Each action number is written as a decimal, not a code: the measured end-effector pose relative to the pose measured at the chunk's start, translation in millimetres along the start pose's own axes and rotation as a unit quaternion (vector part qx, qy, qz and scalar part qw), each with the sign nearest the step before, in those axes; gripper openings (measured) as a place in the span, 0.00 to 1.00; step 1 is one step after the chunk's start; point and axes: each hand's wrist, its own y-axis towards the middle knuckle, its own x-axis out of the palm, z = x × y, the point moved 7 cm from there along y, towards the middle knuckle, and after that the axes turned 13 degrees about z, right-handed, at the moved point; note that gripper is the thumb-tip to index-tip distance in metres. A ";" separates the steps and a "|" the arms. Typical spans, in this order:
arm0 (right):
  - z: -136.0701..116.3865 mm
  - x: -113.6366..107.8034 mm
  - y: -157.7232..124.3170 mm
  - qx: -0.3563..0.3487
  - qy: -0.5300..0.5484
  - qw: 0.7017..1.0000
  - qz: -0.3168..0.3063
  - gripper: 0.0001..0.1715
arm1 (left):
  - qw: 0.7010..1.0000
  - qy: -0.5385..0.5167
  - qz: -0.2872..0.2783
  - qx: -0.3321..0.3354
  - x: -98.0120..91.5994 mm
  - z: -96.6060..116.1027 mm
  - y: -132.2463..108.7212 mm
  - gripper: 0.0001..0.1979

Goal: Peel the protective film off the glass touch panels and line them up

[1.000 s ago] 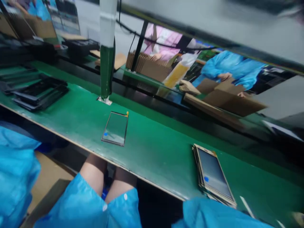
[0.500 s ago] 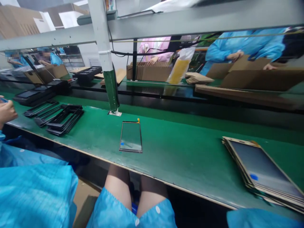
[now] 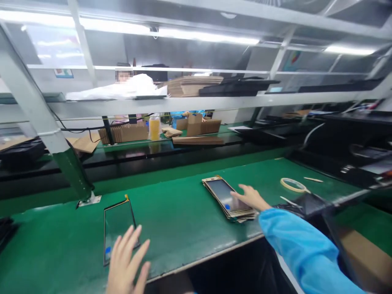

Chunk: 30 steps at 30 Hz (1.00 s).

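Note:
A thin black-framed glass panel (image 3: 118,222) with an orange tab and a blue sticker lies on the green bench (image 3: 171,228) at the left. Over its lower right part is my left hand (image 3: 127,261), fingers spread, holding nothing. Further right, a stack of framed screen panels (image 3: 219,192) rests near the bench's front edge, its top one bearing a blue sticker. My right hand (image 3: 249,197) reaches over the right side of that stack with fingers apart; whether the fingertips touch the top panel cannot be told.
A tape roll (image 3: 294,185) lies right of the stack, near a black bag (image 3: 309,204). A green and white post (image 3: 69,163) rises at the left. Behind the bench are cardboard dividers (image 3: 130,133) and a yellow roll (image 3: 154,127).
The view has swung right and up. Both my hands have come into view, the left by the glass panel and the right over the stack. The neighbouring person's hand has left view.

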 end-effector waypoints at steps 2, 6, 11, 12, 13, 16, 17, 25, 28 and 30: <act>19.6 12.3 4.7 0.042 0.001 0.998 -0.052 0.22 | 0.999 0.019 0.021 0.043 25.5 30.9 -20.2 0.27; 33.3 35.4 12.2 0.059 0.022 0.989 -0.135 0.19 | 0.996 0.054 0.013 0.069 60.8 58.0 -38.3 0.20; 32.8 44.0 5.4 0.059 0.028 0.989 -0.131 0.19 | 0.999 0.048 0.002 0.015 73.6 60.2 -40.8 0.19; 30.6 45.9 -0.9 0.052 0.034 0.989 -0.131 0.20 | 0.999 0.038 0.001 0.006 74.9 62.2 -41.2 0.19; 26.9 48.8 -8.6 0.043 0.043 0.989 -0.135 0.22 | 1.000 0.023 -0.003 -0.005 76.6 64.7 -41.1 0.19; 4.8 63.5 -36.7 -0.004 0.083 0.983 -0.167 0.28 | 0.996 -0.049 -0.044 -0.060 86.4 74.7 -32.5 0.18; -5.3 69.9 -46.7 -0.021 0.094 0.979 -0.179 0.31 | 0.990 -0.080 -0.075 -0.085 92.9 78.6 -26.2 0.18; -56.3 104.6 -113.3 -0.055 0.084 0.987 -0.122 0.43 | 0.879 -0.176 -0.285 -0.339 166.4 75.7 33.0 0.38; -57.4 106.1 -125.5 -0.047 0.108 0.988 -0.096 0.42 | 0.867 -0.188 -0.278 -0.369 186.8 75.9 34.5 0.37; -57.6 106.8 -126.9 -0.042 0.138 0.986 -0.089 0.42 | 0.858 -0.201 -0.268 -0.389 196.0 79.7 31.3 0.36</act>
